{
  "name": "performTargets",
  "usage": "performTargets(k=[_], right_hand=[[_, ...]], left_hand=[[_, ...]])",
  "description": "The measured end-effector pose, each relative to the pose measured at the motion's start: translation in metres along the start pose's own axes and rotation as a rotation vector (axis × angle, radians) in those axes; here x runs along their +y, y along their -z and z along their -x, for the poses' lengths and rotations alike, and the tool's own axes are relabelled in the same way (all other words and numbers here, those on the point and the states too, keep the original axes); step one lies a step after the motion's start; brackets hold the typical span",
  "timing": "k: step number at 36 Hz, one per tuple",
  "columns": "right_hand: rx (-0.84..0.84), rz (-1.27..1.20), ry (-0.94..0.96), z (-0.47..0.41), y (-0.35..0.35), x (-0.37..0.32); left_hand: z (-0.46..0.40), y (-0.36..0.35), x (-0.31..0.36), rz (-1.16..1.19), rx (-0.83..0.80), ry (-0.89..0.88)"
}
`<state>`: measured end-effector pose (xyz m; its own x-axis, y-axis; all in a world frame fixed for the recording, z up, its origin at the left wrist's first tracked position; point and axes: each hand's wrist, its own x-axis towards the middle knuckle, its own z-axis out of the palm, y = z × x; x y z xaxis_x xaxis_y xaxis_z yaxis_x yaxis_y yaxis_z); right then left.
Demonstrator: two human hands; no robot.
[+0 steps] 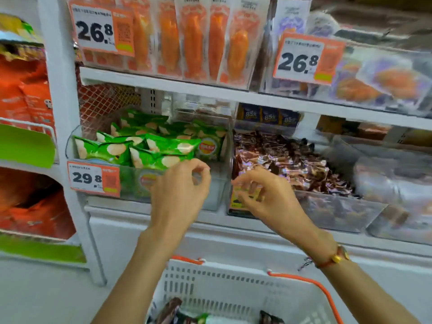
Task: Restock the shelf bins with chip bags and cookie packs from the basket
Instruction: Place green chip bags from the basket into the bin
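Evidently the stocking step is mid-cycle: both hands hang just before the shelf bins, neither holding anything. Left hand (181,187), fingers loosely curled and empty, sits at the front of the chip bin (149,181), where green chip bags (149,146) are piled. Right hand (261,192), fingers also loosely spread, hovers beside it at the cookie bin (327,206). Below the chip bin, the basket (233,291) holds more packs; next likely calls for reaching down.
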<state>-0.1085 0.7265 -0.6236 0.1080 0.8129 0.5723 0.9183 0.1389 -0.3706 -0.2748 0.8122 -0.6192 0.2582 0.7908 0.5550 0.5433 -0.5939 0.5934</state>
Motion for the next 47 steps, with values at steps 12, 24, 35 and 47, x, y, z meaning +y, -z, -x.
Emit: performTargets(k=[12,24,35,47], right_hand=[[-0.768,-0.172,-0.497,0.190,-0.105,0.081],[-1.140,-0.216,-0.599,0.278,-0.176,0.060],[-1.016,-0.348,-0.688,0.256,-0.178,0.057],[-0.646,-0.304,-0.702,0.157,-0.077,0.060]], left_hand=[[0.156,-0.107,-0.096,-0.136,-0.718,0.307],[0.261,-0.138,-0.149,-0.602,-1.553,0.084],[0.227,-0.141,-0.145,0.035,-1.328,0.340],[0.146,-0.101,-0.114,0.434,-1.079,0.516]])
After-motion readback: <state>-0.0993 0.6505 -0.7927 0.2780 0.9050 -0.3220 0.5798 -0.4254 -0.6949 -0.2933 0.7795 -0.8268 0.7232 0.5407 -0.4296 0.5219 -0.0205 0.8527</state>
